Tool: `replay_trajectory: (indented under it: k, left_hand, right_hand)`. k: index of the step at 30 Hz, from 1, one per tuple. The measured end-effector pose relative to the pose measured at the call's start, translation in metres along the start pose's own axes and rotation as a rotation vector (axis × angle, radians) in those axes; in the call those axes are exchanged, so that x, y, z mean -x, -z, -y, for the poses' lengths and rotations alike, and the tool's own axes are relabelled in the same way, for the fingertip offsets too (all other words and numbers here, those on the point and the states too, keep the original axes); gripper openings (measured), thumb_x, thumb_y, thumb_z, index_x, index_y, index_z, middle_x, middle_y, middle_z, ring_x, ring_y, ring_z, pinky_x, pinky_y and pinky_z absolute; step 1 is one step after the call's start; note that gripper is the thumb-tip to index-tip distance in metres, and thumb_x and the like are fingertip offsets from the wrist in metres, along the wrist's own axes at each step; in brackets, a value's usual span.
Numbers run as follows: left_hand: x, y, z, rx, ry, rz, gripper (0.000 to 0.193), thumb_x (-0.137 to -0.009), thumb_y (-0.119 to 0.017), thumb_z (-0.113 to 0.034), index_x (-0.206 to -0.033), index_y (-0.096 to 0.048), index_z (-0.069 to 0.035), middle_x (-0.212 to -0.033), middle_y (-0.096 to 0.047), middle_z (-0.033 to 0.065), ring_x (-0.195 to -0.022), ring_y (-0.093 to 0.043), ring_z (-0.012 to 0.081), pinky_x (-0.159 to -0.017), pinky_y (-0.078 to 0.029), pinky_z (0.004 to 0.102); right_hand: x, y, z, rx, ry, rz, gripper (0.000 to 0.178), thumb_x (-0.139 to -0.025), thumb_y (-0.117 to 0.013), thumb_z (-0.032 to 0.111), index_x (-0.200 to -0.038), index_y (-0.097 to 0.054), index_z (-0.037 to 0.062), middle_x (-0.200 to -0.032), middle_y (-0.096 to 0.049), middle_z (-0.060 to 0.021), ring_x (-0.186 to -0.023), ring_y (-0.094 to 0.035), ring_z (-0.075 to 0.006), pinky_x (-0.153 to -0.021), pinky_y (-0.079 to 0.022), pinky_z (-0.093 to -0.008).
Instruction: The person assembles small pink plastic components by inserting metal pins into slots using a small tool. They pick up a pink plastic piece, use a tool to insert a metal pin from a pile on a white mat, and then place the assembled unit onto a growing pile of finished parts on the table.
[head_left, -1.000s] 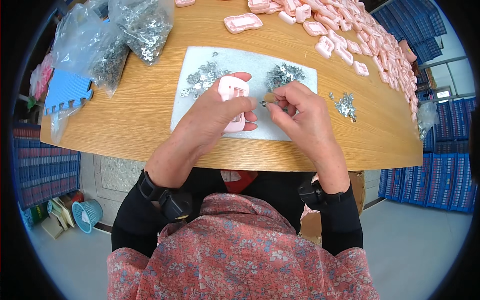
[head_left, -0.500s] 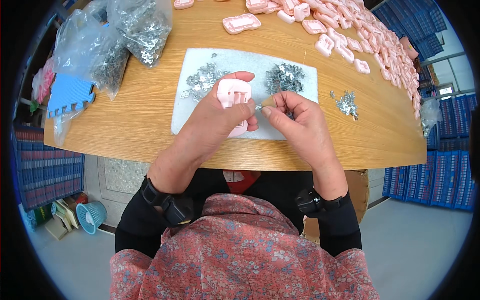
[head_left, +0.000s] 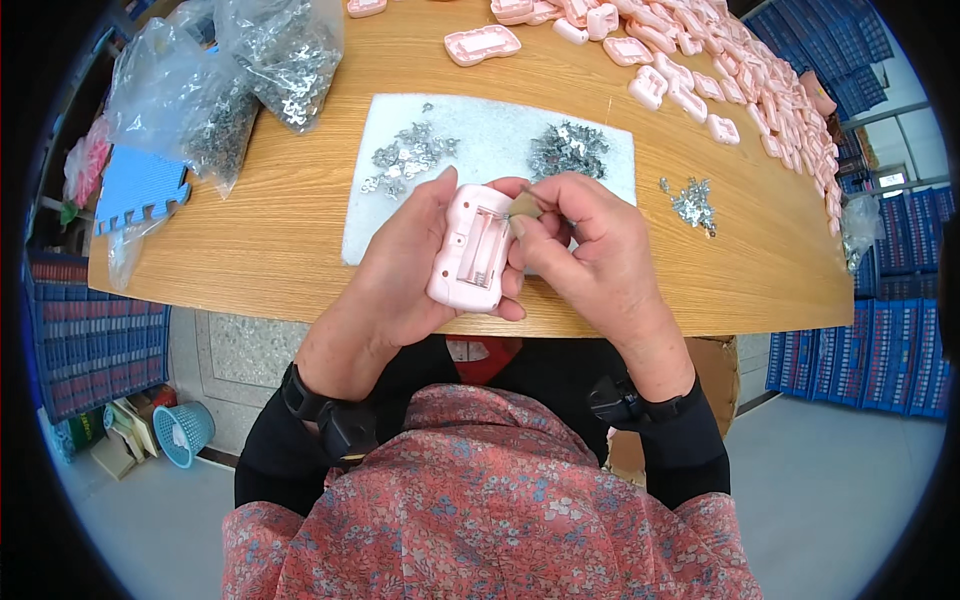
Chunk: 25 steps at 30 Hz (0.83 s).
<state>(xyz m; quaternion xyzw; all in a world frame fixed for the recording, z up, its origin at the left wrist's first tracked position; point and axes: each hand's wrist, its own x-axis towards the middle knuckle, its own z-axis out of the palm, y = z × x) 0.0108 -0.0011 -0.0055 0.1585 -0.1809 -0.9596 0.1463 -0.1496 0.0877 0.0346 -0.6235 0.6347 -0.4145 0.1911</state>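
My left hand (head_left: 400, 250) is wrapped round a pink plastic housing (head_left: 452, 268), its open battery compartment facing up. A coil spring (head_left: 482, 279) shows at the near end of the compartment. At the far end, the pinched fingertips of my right hand (head_left: 590, 240) press against the housing; the small metal battery contact in them is mostly hidden. Something tan (head_left: 524, 206) covers or sits at the fingertips; I cannot tell which. Beyond my hands, a white foam mat (head_left: 490, 125) bears a loose pile of flat metal contacts (head_left: 412, 152) and a denser pile of metal pieces (head_left: 568, 150).
Clear bags of metal parts (head_left: 285, 70) lie at the far left beside a blue foam tile (head_left: 140, 185). Many pink housings (head_left: 700, 50) heap along the far right. A small metal pile (head_left: 693, 205) sits on the wooden table (head_left: 740, 285) right of the mat.
The pink housing has come nearer to me and turned so its compartment shows fully. My right fingertips have moved from beside it to the compartment's far end.
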Motion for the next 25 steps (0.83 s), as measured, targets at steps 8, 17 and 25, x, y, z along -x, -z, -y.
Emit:
replay_trajectory:
  k: [8, 17, 25]
  left_hand:
    - [0.0, 0.004, 0.009, -0.105, 0.057, -0.063, 0.051, -0.106, -0.026, -0.046, -0.128, -0.05, -0.007, -0.093, -0.067, 0.0113, -0.071, -0.069, 0.0237, -0.065, -0.062, 0.0456]
    - [0.0, -0.005, 0.013, -0.207, 0.094, -0.179, 0.056, -0.106, -0.024, -0.048, -0.113, -0.058, -0.004, -0.085, -0.068, 0.0117, -0.07, -0.07, 0.0241, -0.062, -0.062, 0.0445]
    - [-0.002, 0.006, 0.019, -0.233, 0.109, -0.04, 0.053, -0.106, -0.028, -0.049, -0.125, -0.053, -0.006, -0.087, -0.067, 0.0101, -0.073, -0.069, 0.023, -0.063, -0.061, 0.0417]
  right_hand:
    - [0.001, -0.002, -0.001, 0.22, 0.08, 0.058, 0.013, -0.083, -0.07, 0.013, -0.088, -0.064, 0.0033, -0.077, -0.061, -0.0112, -0.068, -0.065, -0.0289, -0.059, -0.051, -0.0384]
    - [0.007, -0.002, 0.01, 0.389, 0.094, 0.037, 0.012, -0.081, -0.069, 0.013, -0.086, -0.061, 0.0046, -0.078, -0.061, -0.0117, -0.072, -0.064, -0.0324, -0.062, -0.052, -0.0418]
    - [0.01, 0.001, 0.013, 0.22, -0.101, 0.097, 0.013, -0.083, -0.069, 0.014, -0.089, -0.062, 0.0049, -0.084, -0.064, -0.0137, -0.077, -0.065, -0.0336, -0.067, -0.053, -0.0414]
